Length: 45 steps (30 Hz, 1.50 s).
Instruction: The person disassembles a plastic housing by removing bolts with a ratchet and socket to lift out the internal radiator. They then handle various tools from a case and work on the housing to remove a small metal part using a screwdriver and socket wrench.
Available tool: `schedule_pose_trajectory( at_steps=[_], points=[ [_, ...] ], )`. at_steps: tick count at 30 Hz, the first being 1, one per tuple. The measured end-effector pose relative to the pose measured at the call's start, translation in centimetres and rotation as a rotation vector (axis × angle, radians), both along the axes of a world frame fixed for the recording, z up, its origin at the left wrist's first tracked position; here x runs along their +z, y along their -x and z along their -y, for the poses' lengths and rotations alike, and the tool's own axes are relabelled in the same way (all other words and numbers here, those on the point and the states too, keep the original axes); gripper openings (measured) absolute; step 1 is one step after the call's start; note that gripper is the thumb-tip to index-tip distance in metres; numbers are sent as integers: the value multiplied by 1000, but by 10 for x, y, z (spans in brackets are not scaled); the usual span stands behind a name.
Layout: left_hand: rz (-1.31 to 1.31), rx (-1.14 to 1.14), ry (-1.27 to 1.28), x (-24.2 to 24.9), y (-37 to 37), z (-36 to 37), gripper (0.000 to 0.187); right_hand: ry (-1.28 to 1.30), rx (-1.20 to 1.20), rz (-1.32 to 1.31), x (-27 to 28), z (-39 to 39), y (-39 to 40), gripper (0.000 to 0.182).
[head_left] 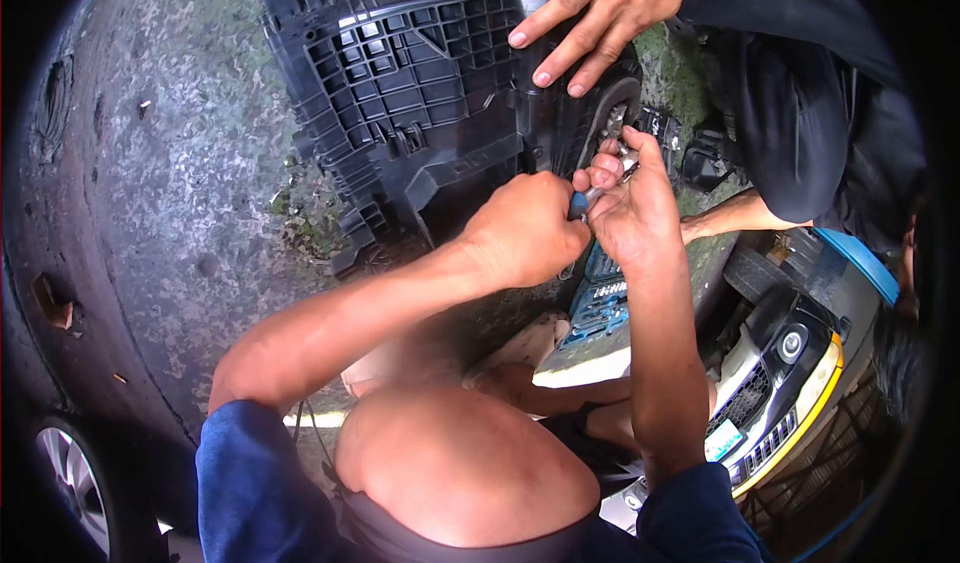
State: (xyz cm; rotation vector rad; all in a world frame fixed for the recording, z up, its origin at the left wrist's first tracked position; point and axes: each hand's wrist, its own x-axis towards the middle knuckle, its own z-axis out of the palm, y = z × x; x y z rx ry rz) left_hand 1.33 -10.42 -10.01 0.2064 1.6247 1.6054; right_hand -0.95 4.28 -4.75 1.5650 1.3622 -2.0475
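Observation:
My left hand [528,231] is wrapped in a fist round the blue handle of a hand tool [578,204]. Close beside it, my right hand [640,208] curls its fingers about the tool's shiny metal part, palm turned upward; the exact kind of tool is hidden by my fingers. Both hands are at the lower right edge of a large black ribbed plastic car part [430,73], which lies on the ground. Another person's hand [615,8] rests spread on top of that part.
A blue tool case [598,303] with sockets lies under my right forearm. The other person's dark-clothed leg [790,133] is at the right. A car front with a yellow edge [780,393] and a car wheel [75,478] stand nearby. The ground [200,163] is stained concrete.

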Motion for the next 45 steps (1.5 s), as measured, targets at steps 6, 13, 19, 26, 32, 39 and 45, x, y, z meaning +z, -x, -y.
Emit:
schedule_pose_trajectory(
  at_steps=[6,13,19,26,32,39,45],
  points=[
    [-46,-94,38,17,38,26,42,340,-70,-217,1,-15,-13,41],
    [14,-117,35,13,38,26,46,631,-99,-543,-19,-29,-53,46],
    [-153,-65,138,20,22,17,40,439,-73,-585,-31,-16,-58,37],
    [-64,66,-14,30,-5,13,33,185,-37,-628,7,11,-49,32],
    [-289,-254,204,21,-26,8,60,-51,-71,-317,-28,-22,-75,35],
    [-868,185,395,11,-14,22,31,-889,902,108,-87,-70,-161,51],
    [-1214,-7,750,-8,1,17,96,-1064,887,37,-3,-41,-51,67]
  ],
)
